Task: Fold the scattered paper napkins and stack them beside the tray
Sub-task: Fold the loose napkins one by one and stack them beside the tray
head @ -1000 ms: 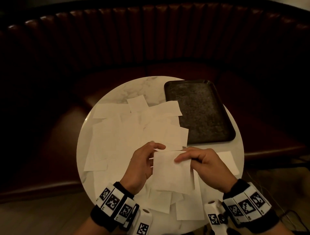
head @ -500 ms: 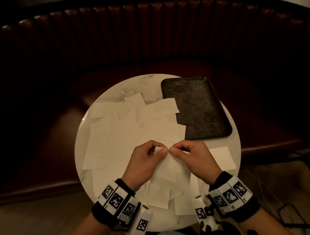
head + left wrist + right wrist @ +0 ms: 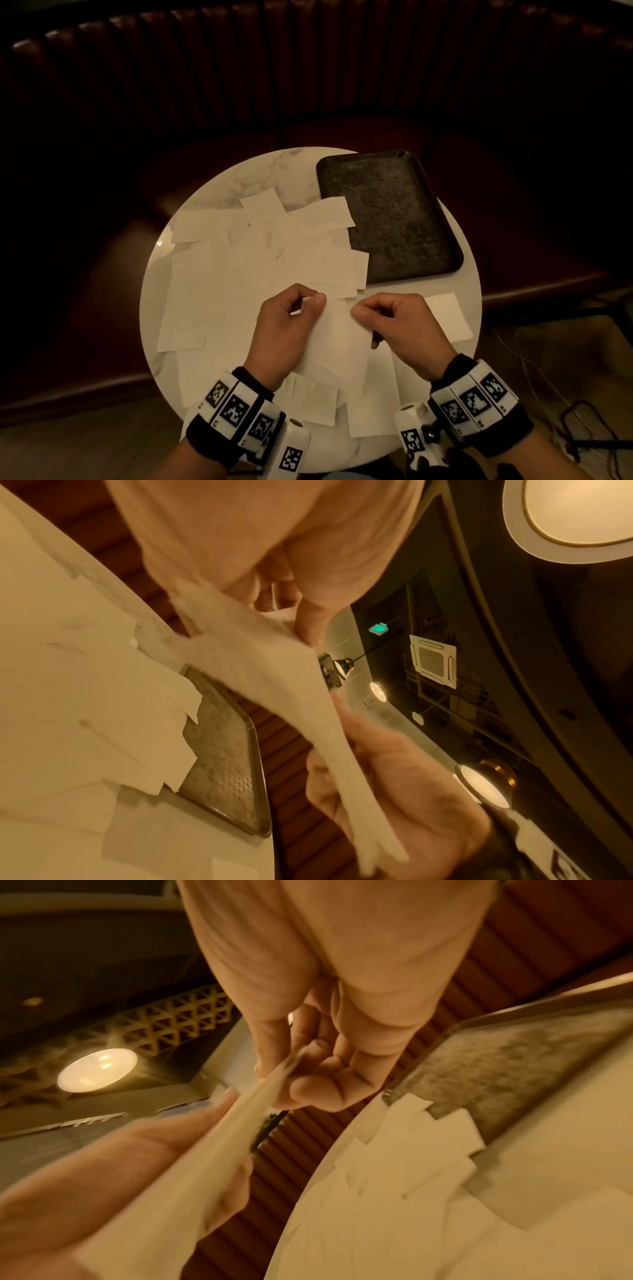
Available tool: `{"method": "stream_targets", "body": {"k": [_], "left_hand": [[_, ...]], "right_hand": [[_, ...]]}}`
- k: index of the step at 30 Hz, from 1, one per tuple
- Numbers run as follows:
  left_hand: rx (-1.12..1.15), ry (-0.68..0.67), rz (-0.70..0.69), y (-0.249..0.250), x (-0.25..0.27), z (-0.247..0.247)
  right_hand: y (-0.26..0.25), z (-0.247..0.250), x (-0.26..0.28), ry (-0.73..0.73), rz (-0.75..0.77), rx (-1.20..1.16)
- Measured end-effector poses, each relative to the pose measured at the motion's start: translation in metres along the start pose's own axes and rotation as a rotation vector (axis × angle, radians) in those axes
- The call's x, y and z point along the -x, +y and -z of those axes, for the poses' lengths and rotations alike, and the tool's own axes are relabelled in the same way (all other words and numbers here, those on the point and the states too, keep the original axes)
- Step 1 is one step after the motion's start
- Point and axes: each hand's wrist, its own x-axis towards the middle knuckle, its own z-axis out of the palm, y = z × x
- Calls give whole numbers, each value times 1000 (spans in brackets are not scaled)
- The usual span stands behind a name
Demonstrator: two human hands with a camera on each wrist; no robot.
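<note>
Both hands hold one white paper napkin [image 3: 337,346] above the near part of the round marble table [image 3: 239,178]. My left hand [image 3: 291,329] pinches its upper left edge between thumb and curled fingers. My right hand [image 3: 394,325] pinches the upper right edge. The napkin [image 3: 274,680] hangs stretched between the hands, also edge-on in the right wrist view [image 3: 219,1145]. Several loose napkins [image 3: 239,267] lie scattered over the table's left and middle. A dark rectangular tray [image 3: 387,219] sits at the back right. One folded napkin [image 3: 445,318] lies in front of the tray, by my right hand.
A dark red ribbed leather booth [image 3: 308,68] curves round the far side of the table. Cables [image 3: 548,377] run over the floor at the right. More napkins [image 3: 370,411] lie near the table's front edge under my wrists.
The hands came together at the napkin's top edge, then drew slightly apart, each now pinching an upper corner. The napkin hangs lower between them than a second ago.
</note>
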Motion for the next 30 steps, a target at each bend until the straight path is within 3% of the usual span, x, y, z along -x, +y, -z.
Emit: {"method": "stream_targets", "body": {"k": [9, 14, 16, 19, 24, 30], "left_hand": [[-27, 35, 117, -31, -9, -46], [-35, -56, 315, -50, -5, -53], [-143, -20, 357, -67, 1, -41], [-323, 71, 402, -96, 10, -18], [-468, 155, 476, -123, 21, 11], [-644, 248, 431, -130, 12, 26]], "right_hand": [[38, 16, 6, 52, -245, -368], [79, 78, -23, 142, -211, -56], [102, 117, -48, 175, -233, 126], [130, 161, -85, 104, -312, 458], [158, 169, -114, 113, -345, 672], [165, 152, -119, 132, -306, 821]]}}
